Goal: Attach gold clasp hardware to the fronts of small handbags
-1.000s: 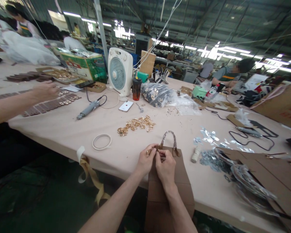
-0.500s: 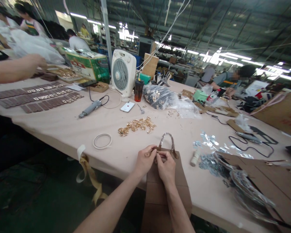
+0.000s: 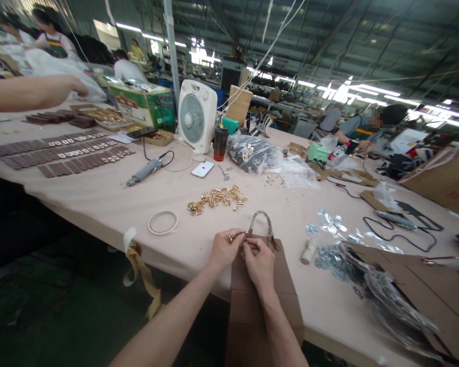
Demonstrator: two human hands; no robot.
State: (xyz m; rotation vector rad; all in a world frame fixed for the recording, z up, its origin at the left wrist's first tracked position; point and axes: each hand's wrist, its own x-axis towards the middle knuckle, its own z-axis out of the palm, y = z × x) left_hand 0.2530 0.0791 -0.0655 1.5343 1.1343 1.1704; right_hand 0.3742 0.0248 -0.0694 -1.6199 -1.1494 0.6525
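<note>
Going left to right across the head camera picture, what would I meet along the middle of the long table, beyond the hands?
Brown leather strips with gold fittings → corded electric screwdriver → white smartphone → plastic bag of metal fittings → second corded screwdriver

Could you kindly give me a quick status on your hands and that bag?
Left hand pinching a small gold fitting. Right hand at the top of the brown bag, by its handle. Loose gold fittings lie well apart.

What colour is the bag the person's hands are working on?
Plain tan-brown with no visible pattern; the bag shows best in the head view.
</note>
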